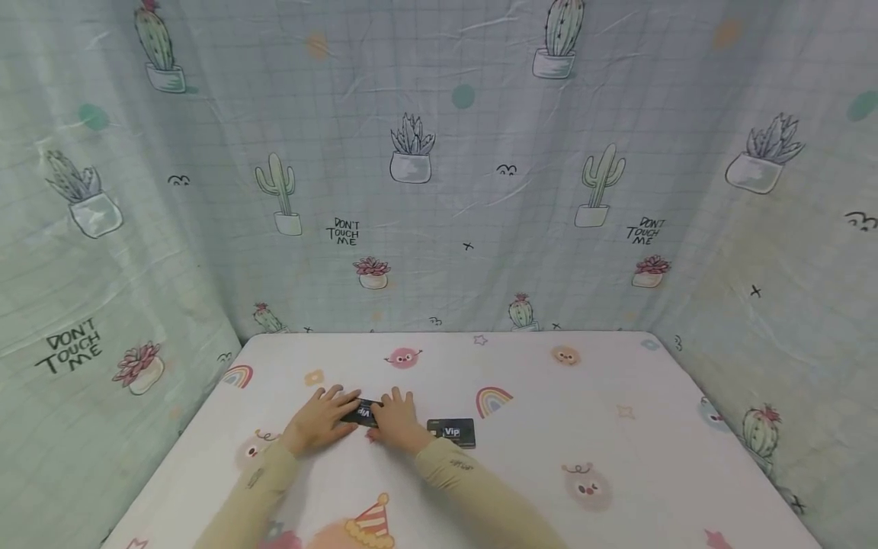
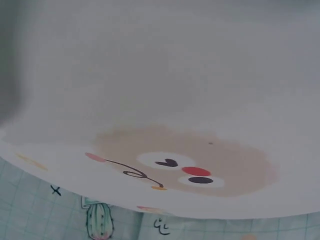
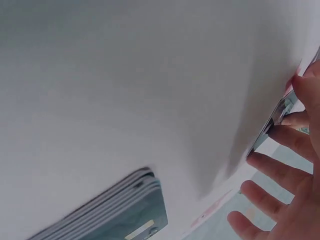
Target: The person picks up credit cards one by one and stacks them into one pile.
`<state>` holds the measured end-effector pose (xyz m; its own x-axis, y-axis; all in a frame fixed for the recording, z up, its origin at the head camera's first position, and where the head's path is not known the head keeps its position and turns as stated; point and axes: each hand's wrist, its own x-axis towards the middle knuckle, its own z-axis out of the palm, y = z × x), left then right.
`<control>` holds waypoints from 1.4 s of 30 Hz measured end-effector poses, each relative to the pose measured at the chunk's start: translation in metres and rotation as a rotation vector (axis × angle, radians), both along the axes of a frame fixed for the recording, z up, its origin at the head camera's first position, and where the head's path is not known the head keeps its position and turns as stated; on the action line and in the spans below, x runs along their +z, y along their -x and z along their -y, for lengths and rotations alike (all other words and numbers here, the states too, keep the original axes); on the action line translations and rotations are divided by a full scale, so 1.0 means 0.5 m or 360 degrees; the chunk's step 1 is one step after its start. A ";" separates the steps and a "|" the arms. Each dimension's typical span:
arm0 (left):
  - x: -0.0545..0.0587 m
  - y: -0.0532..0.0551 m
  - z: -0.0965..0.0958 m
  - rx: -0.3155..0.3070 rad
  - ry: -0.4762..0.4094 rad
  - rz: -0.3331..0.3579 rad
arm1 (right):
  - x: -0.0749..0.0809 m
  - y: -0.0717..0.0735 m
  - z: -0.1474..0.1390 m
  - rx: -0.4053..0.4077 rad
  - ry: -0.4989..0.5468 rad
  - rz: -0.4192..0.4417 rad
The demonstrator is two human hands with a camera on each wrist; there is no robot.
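A black card (image 1: 363, 412) printed "Vip" lies between the two hands on the white table, its print upside down in the head view. At its left end, the left hand (image 1: 318, 421) holds the card between thumb and fingers. The right hand (image 1: 399, 422) grips its right end, covering part of it. In the right wrist view, the thumb and fingertips of the right hand (image 3: 285, 185) meet the card's edge (image 3: 272, 122), with the other fingers spread. Just right of that hand lies a neat stack of similar Vip cards (image 1: 450, 432), seen edge-on as several layers (image 3: 125, 215).
The white table cover (image 1: 549, 427) carries printed rainbows, faces and stars. Curtains (image 1: 439, 206) with cactus prints hang behind the table and along both sides. The left wrist view shows only the table cover, a printed face (image 2: 185, 165) and some curtain.
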<state>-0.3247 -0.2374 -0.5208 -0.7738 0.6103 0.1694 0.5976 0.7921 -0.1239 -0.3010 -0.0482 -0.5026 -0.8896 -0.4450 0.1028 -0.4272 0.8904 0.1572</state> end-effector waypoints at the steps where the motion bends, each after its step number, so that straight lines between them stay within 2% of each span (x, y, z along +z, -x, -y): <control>1: 0.001 -0.003 0.001 -0.0011 -0.0002 0.0000 | 0.003 -0.001 0.000 0.0006 -0.0002 -0.0006; 9: -0.001 -0.014 0.013 -0.0145 0.0047 -0.0101 | 0.005 0.003 -0.006 0.0034 0.0024 0.0011; 13: -0.005 -0.014 0.017 -0.0203 0.0034 -0.0156 | -0.001 0.014 -0.008 0.0050 -0.0038 -0.0011; 16: -0.004 -0.015 0.016 -0.0194 0.0035 -0.0169 | -0.007 0.023 -0.010 0.0035 -0.0110 -0.0045; 18: -0.002 -0.015 0.015 -0.0154 0.0046 -0.0164 | -0.009 0.026 -0.012 0.0016 -0.0129 -0.0062; 23: 0.006 -0.013 0.015 -0.0054 0.0057 -0.0132 | -0.012 0.026 -0.014 0.0004 -0.0097 -0.0044; 26: 0.008 -0.011 0.017 -0.0040 0.0076 -0.0121 | -0.013 0.025 -0.014 0.0012 -0.0079 -0.0035; 38: -0.005 -0.010 0.022 -0.0099 0.0072 -0.0182 | -0.007 0.021 -0.012 0.0012 -0.0131 -0.0012; 42: -0.004 -0.014 0.020 -0.0175 0.0054 -0.0200 | -0.009 0.021 -0.013 0.0025 -0.0160 -0.0021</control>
<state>-0.3177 -0.2472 -0.5230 -0.6763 0.6971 0.2383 0.6584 0.7170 -0.2289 -0.3114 -0.0417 -0.5070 -0.8812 -0.4677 0.0684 -0.4385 0.8629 0.2513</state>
